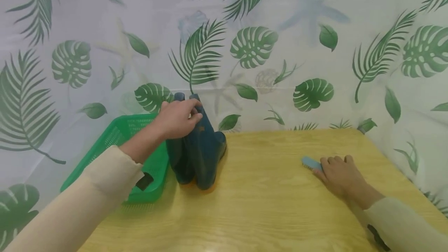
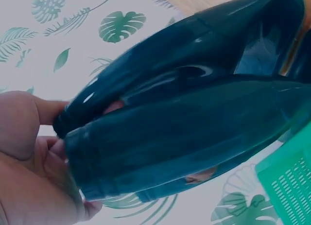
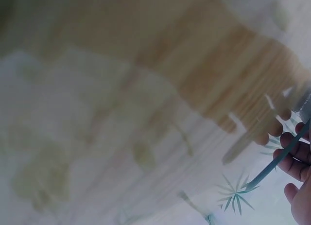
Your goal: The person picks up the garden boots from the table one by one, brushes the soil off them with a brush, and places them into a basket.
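Right hand [image 1: 339, 176] nearest, at the table [image 1: 262, 209]: fingers curled round the handle of a light-blue brush [image 1: 310, 163], bristles down; probably light and stiff, handle the obvious hold. Farther in, 2 glossy dark-blue boots [image 1: 203, 154], shafts up, just right of the green basket [image 1: 159, 189]. Left hand [image 1: 178, 119] grips both shaft tops, fingers bent at the rims. Boots judged rubbery: flexible shafts, weight toward soles, slippery if wet, hardly fragile; rims offer a sound hold. Behind: leaf-print sheet [image 1: 315, 61].

Dark-blue boots [image 1: 201, 153], pale-blue brush [image 1: 310, 162]
Boots are held shafts up; the brush (bristles down) is gripped at the bench [image 1: 262, 205].
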Available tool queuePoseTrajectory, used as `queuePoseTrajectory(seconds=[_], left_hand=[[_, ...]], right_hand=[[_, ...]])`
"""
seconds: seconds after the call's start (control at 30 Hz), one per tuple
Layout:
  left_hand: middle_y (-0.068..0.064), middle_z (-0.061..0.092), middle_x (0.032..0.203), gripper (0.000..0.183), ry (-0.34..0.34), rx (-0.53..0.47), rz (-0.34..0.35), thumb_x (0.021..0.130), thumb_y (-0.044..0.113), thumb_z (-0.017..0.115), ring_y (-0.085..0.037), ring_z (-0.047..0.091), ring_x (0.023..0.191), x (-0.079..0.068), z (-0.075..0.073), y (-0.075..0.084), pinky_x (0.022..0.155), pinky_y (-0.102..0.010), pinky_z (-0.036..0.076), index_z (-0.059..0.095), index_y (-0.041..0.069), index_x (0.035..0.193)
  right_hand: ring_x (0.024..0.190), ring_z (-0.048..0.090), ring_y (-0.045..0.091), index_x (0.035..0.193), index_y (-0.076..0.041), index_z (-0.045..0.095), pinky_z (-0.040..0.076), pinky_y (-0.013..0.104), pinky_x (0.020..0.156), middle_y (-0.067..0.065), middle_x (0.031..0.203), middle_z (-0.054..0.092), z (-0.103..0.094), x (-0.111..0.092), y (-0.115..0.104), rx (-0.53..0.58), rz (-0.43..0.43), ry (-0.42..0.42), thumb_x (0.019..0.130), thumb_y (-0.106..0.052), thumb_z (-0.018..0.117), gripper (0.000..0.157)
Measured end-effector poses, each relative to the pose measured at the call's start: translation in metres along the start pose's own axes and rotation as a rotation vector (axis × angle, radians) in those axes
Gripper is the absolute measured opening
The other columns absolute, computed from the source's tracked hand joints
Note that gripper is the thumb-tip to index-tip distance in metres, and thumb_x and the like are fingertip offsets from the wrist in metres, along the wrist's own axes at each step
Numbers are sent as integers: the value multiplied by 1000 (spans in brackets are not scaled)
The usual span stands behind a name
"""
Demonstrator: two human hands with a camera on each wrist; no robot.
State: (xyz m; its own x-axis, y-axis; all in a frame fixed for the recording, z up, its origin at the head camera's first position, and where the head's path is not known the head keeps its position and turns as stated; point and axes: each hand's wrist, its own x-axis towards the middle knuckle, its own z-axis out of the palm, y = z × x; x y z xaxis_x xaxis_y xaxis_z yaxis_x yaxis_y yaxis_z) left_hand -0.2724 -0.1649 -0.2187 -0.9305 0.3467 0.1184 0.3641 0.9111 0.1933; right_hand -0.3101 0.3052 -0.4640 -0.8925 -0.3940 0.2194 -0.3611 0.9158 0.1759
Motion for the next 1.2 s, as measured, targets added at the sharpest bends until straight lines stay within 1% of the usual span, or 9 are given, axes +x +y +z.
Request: queuePoseTrajectory(seconds=[0.07, 0.17, 0.27, 0.33, 0.43, 0.57, 0.8, 1.03, 1.2], left_hand=[[-6, 70, 124, 47, -33, -23, 37, 105, 27, 51, -26, 68, 101, 1, -1, 2, 104, -57, 32, 45, 9, 148], [-7, 70, 124, 53, -70, -67, 90, 104, 29, 53, -19, 72, 83, 3, -3, 6, 111, -57, 32, 39, 9, 151], [-9, 70, 123, 56, -95, -117, 111, 104, 29, 54, -13, 70, 61, 5, -4, 10, 104, -48, 44, 36, 9, 153], [-11, 70, 123, 57, -98, -140, 106, 103, 29, 55, -10, 69, 60, 5, -4, 13, 95, -43, 52, 35, 9, 153], [-11, 69, 123, 58, -107, -162, 108, 103, 28, 56, -10, 69, 61, 6, -3, 17, 92, -40, 53, 34, 10, 154], [-9, 70, 120, 58, -97, -161, 160, 103, 28, 57, -13, 69, 63, 8, -2, 25, 92, -39, 52, 35, 10, 153], [-8, 70, 120, 51, -61, -130, 181, 102, 27, 58, -23, 67, 104, 11, -2, 32, 94, -40, 51, 44, 11, 148], [-9, 70, 117, 43, -47, -238, 223, 101, 16, 57, -19, 69, 93, 15, 3, 31, 91, -38, 52, 50, 12, 143], [-7, 69, 115, 41, -23, -265, 310, 99, 10, 56, -17, 65, 96, 19, 8, 50, 92, -35, 50, 54, 13, 140]], right_hand=[[67, 50, 24, 93, -6, 52, 31, 45, 66, 3, 74, 52, 0, -1, 0, -3, 1, -1, 104, -43, 48, 39], [65, 49, 24, 92, -6, 51, 30, 44, 65, 3, 73, 50, 0, 0, 0, -11, -4, 12, 103, -43, 49, 38], [64, 48, 23, 91, -7, 50, 30, 44, 64, 2, 72, 50, 1, 0, 0, -16, -10, 20, 103, -43, 49, 39], [64, 48, 23, 91, -7, 49, 31, 44, 64, 2, 72, 49, 1, 1, 0, -20, -12, 21, 103, -43, 49, 39], [64, 48, 22, 92, -6, 50, 30, 44, 64, 2, 72, 50, 2, 3, 0, -18, -13, 15, 104, -43, 49, 38], [66, 51, 24, 95, -6, 51, 31, 45, 65, 3, 74, 53, 1, 3, 0, -12, -15, 11, 104, -42, 49, 38], [63, 50, 21, 93, -7, 51, 31, 44, 65, 2, 73, 52, -1, 5, -3, -2, -25, 18, 104, -42, 49, 37], [65, 52, 21, 95, -7, 51, 32, 45, 66, 2, 75, 53, -4, 6, -5, 15, -21, -9, 105, -41, 47, 36], [67, 55, 22, 98, -6, 52, 33, 46, 67, 2, 77, 55, -1, 5, -6, 28, -15, -21, 105, -41, 47, 36]])
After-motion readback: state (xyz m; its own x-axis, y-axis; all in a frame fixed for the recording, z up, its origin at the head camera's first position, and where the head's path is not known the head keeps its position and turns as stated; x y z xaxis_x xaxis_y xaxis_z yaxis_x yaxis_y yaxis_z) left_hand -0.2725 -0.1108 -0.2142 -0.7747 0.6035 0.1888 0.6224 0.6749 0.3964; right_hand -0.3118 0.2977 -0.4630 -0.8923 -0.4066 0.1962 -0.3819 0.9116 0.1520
